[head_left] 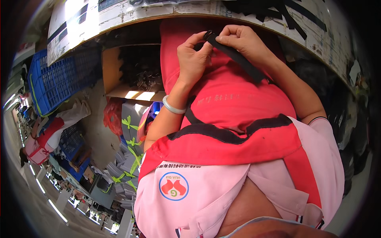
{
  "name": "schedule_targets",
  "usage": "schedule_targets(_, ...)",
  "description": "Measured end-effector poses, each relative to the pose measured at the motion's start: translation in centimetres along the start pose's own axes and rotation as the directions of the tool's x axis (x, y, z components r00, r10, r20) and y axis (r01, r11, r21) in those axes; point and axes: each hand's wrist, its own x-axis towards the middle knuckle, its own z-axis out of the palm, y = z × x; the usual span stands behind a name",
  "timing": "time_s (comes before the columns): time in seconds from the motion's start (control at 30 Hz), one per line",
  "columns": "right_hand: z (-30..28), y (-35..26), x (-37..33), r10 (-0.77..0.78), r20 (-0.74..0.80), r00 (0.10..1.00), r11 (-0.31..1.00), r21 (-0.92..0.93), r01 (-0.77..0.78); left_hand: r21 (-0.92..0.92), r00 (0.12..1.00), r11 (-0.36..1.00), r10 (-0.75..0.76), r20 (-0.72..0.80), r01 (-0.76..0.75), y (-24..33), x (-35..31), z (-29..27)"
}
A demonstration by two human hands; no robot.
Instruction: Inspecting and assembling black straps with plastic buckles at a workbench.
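A black webbing strap (243, 62) runs slantwise over the red apron (234, 103) on my lap, just off the table's edge. At its upper end sits a small dark buckle-like piece (208, 35); its exact form is too small to make out. My left hand (192, 57) pinches that end between thumb and fingertips. Close beside it, my right hand (247, 43) grips the strap with thumb and bent fingers. The strap's other end hangs free below my right wrist.
The worktable (166, 15) carries black strips (291, 20) at its right. Left of my lap stands a cardboard box (112, 70) of dark pieces. Beyond it are a blue crate (59, 85), a red plastic bag (112, 116), grey bundles (126, 158) with green ties, and another person (45, 139).
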Motion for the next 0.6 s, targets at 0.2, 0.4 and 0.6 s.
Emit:
schedule_targets(0.2, 0.2, 0.1, -0.5, 0.019, -0.065, 0.998, 0.986, 0.169, -0.008, 0.460, 0.769, 0.669, 0.637, 0.051, -0.584, -1.1, 0.9, 0.7)
schedule_targets(0.4, 0.7, -0.3, -0.4, -0.032, -0.057, 0.998, 0.958, 0.283, 0.047, 0.559, 0.746, 0.580, 0.658, 0.108, -0.592, -0.7, 0.7, 0.2)
schedule_targets(0.6, 1.0, 0.9, 0.2, -0.068, -0.109, 0.992, 0.929, 0.357, 0.103, 0.572, 0.727, 0.549, 0.675, 0.126, -0.609, -1.5, 0.8, -0.1)
